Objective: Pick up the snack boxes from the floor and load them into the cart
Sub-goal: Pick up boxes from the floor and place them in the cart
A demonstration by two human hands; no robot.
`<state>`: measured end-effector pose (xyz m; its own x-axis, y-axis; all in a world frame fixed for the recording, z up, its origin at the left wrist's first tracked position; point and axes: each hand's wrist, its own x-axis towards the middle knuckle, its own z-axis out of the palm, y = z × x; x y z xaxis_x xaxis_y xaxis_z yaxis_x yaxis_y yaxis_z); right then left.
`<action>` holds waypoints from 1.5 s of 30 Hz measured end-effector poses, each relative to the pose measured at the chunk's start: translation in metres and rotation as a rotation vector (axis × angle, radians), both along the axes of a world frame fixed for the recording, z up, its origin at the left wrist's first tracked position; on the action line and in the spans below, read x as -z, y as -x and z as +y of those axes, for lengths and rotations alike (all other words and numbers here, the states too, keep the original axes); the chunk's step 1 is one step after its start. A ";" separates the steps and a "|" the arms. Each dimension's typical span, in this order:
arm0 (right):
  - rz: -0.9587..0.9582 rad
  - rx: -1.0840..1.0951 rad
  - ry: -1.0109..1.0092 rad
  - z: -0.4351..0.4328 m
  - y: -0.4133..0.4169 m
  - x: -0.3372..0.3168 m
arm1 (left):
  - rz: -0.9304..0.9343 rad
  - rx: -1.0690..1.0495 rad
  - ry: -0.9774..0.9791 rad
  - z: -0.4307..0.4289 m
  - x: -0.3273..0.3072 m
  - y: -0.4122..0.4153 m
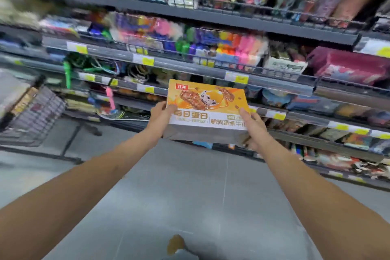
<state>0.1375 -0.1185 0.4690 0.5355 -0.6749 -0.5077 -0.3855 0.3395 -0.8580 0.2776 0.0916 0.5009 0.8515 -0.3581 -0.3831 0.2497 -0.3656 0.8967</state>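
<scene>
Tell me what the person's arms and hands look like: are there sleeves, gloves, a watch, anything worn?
Both forearms are bare right up to the bottom edge of the picture: no sleeves show. The left hand and the right hand wear no gloves, and no watch, bracelet or ring can be made out on either. The picture is slightly blurred, so small details could be missed.

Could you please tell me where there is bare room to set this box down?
The grey floor between the forearms is bare, bordered by the shelves ahead and the wire cart at left. The shelves are crowded. Both hands hold the snack box.
</scene>
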 end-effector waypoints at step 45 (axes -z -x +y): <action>0.379 -1.045 -0.095 0.559 -0.737 0.064 | 0.408 -1.324 0.207 0.531 0.068 -0.514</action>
<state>0.8742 0.4407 0.4048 0.6166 0.0674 -0.7844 -0.7514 -0.2470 -0.6119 0.7917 0.6230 0.4329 0.4409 0.5333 -0.7220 0.5535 0.4717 0.6864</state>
